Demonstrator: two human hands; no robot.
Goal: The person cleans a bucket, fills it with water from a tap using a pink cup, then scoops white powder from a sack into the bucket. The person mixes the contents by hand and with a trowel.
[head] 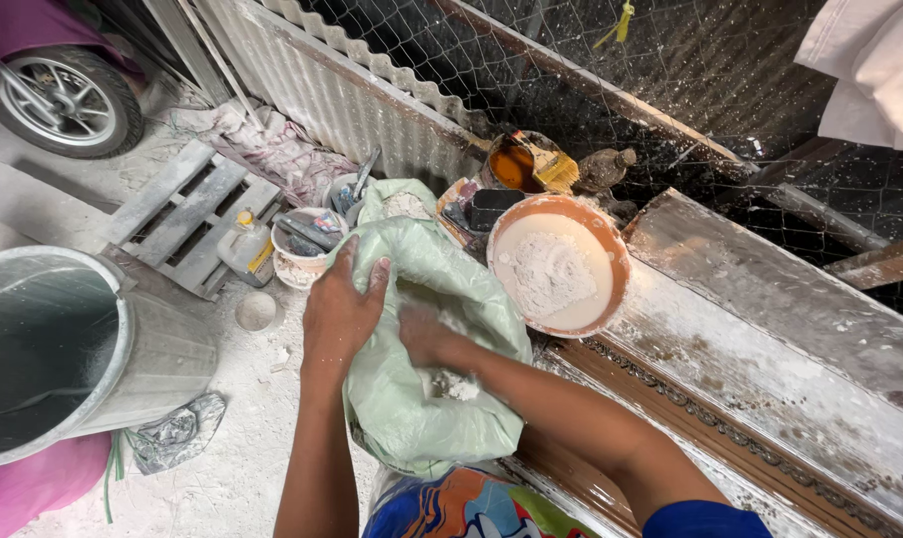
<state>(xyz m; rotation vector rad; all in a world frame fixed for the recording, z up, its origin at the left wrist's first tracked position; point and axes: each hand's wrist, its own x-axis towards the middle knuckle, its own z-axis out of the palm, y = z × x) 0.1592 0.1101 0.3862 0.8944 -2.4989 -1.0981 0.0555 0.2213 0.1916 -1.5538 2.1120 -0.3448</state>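
**Hands at the powder bag**

Landmark: bag [421, 329], pale green, thin crinkled plastic, slumped soft, mouth open and facing up.

Left hand [340, 317] laid flat on the bag's left shoulder, fingers spread and pressed on the plastic, not curled round it. Judged a steadying hold, to keep the limp mouth from folding shut.

Right hand [423, 337] pushed down into the bag's mouth, wrist at the rim. Fingers buried behind plastic and powder, so cannot tell how far closed or what is held. Skin dusted white. Lumps of white powder [455, 387] visible inside the bag, just below the wrist.

Just right of the bag: round bowl [611, 244], orange rim, smooth wall coated white, a loose clumpy heap of the same white powder in its middle. Set close beside the bag's mouth, judged for a short reach.

Bowl rests on a long plank [770, 289], rough, caked with white dust; carved wooden frame edge alongside it.

Left of the bag: large grey metal bucket [142, 349], smooth, round. Behind and left of the bag: small tub of tools [307, 239] and a wooden pallet [187, 214] on the dusty floor. Behind the bag: corrugated sheet and wire mesh.
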